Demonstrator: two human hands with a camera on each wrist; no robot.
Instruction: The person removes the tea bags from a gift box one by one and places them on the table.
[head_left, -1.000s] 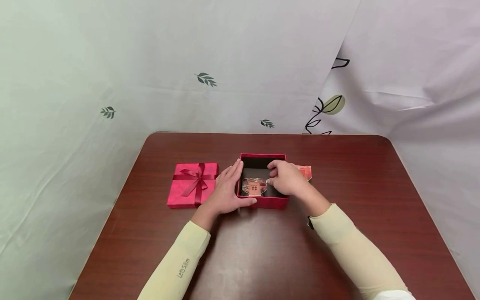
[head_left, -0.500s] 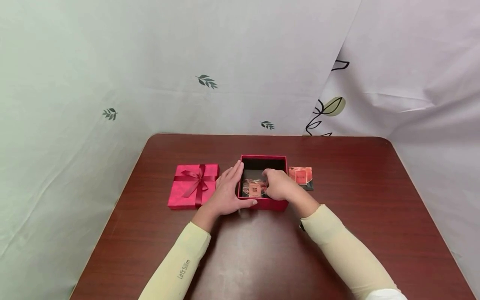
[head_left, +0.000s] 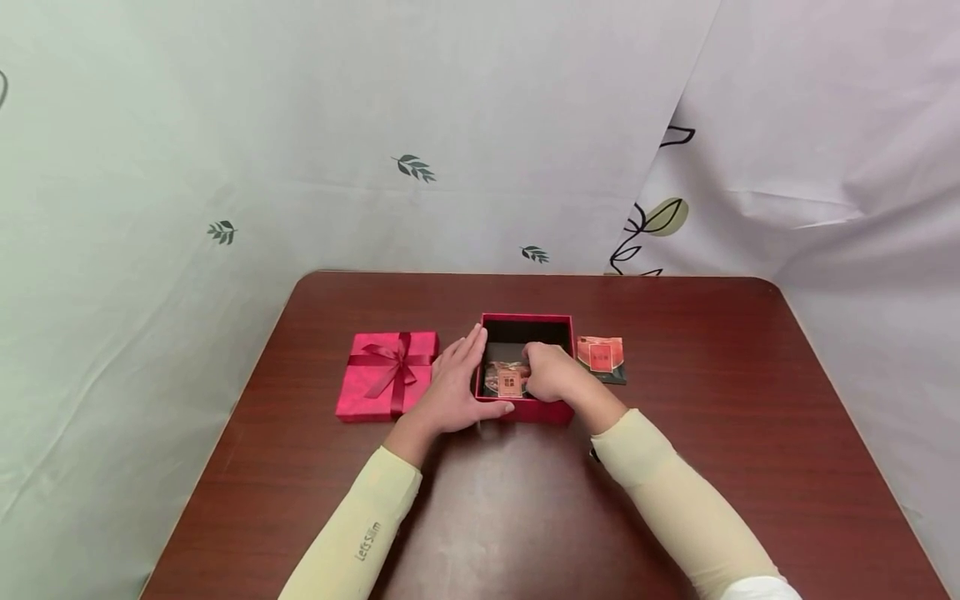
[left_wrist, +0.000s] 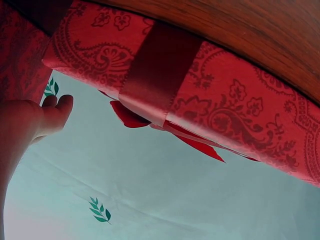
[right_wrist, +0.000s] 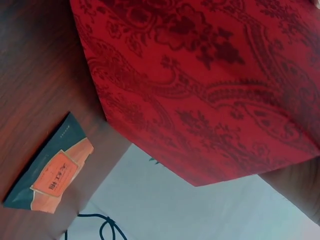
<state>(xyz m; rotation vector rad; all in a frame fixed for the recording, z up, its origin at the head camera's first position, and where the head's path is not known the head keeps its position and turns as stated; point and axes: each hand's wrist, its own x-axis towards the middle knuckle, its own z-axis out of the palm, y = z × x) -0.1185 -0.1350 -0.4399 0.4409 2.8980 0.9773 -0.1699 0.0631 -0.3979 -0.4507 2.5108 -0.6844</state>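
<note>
A red, dark-patterned box (head_left: 534,411) sits open-topped, dark inside, its left wall against the left hand's (head_left: 453,396) straight fingers, thumb across its near wall. A peach-labelled packet (head_left: 510,382) lies inside, just left of the right hand's (head_left: 555,373) partly hidden fingers.

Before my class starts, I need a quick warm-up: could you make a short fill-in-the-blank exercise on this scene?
The hand inside the box is the person's ____ hand.
In the head view, the lid lies to the box's ____.
The outer packet lies on the ____.

Missing words: right; left; table.
</note>
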